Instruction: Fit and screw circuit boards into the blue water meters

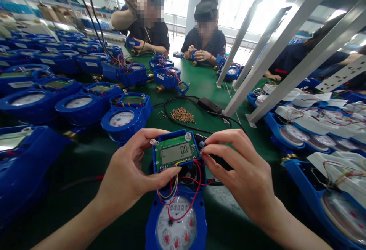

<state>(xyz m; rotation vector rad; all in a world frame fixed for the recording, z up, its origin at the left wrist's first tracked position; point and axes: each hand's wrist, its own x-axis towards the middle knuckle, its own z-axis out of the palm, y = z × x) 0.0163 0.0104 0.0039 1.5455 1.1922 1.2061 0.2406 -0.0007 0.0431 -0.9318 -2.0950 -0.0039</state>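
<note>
My left hand (128, 170) is closed around a blue display box, its thumb along the front edge. Inside the box sits a green circuit board with an LCD screen (175, 154) that reads 0.0. My right hand (243, 170) pinches at the box's right side, beside a small dark part (202, 143) at the fingertips; what exactly the fingers grip is hard to make out. Red, yellow and blue wires (199, 189) run from the board down to a blue water meter (148, 225) below, whose round dial faces up.
A pile of small brass screws (183, 115) lies on the green table (206, 86) near a black cable and power strip (210, 105). Many blue meters (126, 118) crowd the left; opened ones (297, 173) line the right. Metal posts (257, 74) rise at right. Co-workers (204, 40) sit opposite.
</note>
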